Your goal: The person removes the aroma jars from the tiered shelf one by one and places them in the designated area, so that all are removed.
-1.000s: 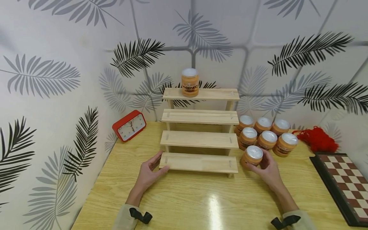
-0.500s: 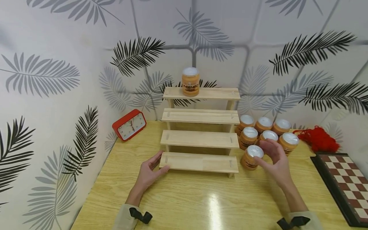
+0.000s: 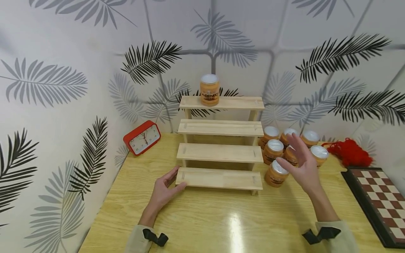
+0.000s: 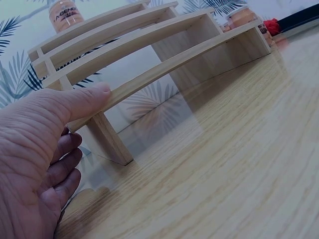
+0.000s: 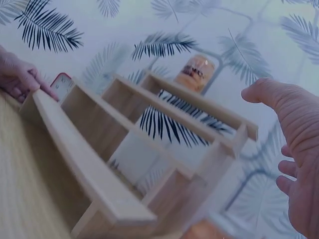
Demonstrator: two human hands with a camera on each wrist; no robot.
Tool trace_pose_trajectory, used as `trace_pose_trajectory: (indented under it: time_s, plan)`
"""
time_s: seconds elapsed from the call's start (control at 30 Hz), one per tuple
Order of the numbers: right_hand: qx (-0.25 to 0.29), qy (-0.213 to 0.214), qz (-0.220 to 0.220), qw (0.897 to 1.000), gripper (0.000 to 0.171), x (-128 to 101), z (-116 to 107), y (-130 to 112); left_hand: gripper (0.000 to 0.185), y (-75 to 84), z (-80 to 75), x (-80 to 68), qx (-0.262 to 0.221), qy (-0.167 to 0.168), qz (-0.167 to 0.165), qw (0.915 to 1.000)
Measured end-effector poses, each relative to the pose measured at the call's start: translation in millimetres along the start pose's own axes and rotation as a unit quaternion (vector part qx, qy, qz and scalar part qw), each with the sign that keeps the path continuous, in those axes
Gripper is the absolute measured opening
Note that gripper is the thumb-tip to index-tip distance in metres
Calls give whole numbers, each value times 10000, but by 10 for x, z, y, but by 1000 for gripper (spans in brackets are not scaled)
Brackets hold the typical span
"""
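A stepped wooden rack [image 3: 220, 153] with several tiers stands on the yellow table [image 3: 221, 225]. One orange jar with a silver lid [image 3: 209, 90] sits on its top tier, also visible as the jar [image 4: 65, 14] and the jar [image 5: 195, 72]. My left hand [image 3: 164, 191] rests open against the left end of the lowest tier, thumb [image 4: 84, 97] touching its edge. My right hand [image 3: 300, 165] hovers open in the air, holding nothing, above the cluster of orange jars [image 3: 275, 149] right of the rack. The nearest jar [image 3: 274, 174] stands just left of the palm.
A red alarm clock [image 3: 142, 138] leans at the wall left of the rack. Red yarn [image 3: 349, 153] lies at the back right, and a chessboard [image 3: 376, 202] covers the right edge. Leaf-patterned walls close in the back and left.
My right hand let go of the nearest jar, then lifted and opened over the jar cluster. The jar stays on the table. The left hand has not moved.
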State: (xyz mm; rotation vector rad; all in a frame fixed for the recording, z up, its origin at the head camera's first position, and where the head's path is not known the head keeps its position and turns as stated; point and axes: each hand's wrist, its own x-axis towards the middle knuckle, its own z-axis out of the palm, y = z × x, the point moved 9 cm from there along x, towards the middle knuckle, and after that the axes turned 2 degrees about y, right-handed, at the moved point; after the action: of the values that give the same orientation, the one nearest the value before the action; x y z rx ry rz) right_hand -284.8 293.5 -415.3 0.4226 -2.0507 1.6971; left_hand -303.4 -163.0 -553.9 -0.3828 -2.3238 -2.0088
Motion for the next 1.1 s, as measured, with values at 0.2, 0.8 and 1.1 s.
trace_pose_trajectory:
  time_s: [0.2,0.8,1.1]
  plan:
    - [-78,-455,-29,9989,92,378,287,-193,72,7,-4,-1,-7,-15,-5,10000]
    - [475,-683,-146,9964,79,1357,1150,-485,73,-43,-18,-8,-21,-63,-47,10000]
    - [629,-1029,289,9923,92,1717,1536,-461,72,3,-19,-14,-30,-101,89,9999]
